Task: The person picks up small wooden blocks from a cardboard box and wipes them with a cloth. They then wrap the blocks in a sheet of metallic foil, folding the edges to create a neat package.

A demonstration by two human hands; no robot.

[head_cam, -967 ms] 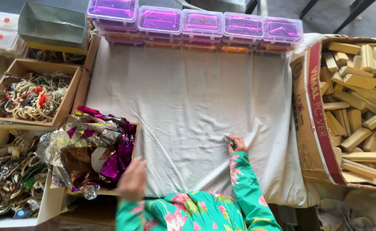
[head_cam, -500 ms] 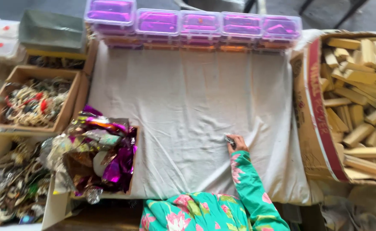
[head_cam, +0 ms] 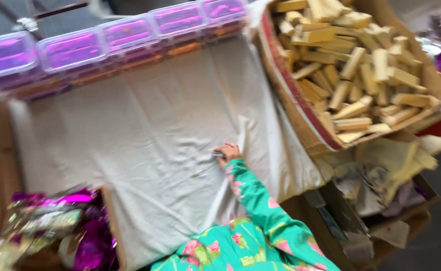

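My right hand (head_cam: 228,152), in a green flowered sleeve, rests on a creased white cloth (head_cam: 145,130) that covers the table. The fingers are curled around a small dark object (head_cam: 217,154); the blur hides what it is. My left hand is out of sight. To the right of the hand stands a large cardboard box (head_cam: 301,125) full of pale wooden blocks (head_cam: 353,60).
A row of clear containers with purple contents (head_cam: 105,40) lines the far edge of the cloth. A box of shiny purple and silver wrappers (head_cam: 55,226) sits at the lower left. Crumpled paper and cardboard (head_cam: 381,180) lie at the lower right, beside the table.
The view has swung to the right and tilted, so the block box is larger and the left boxes have mostly left the frame. My left hand has dropped out of sight. My right hand has stayed put.
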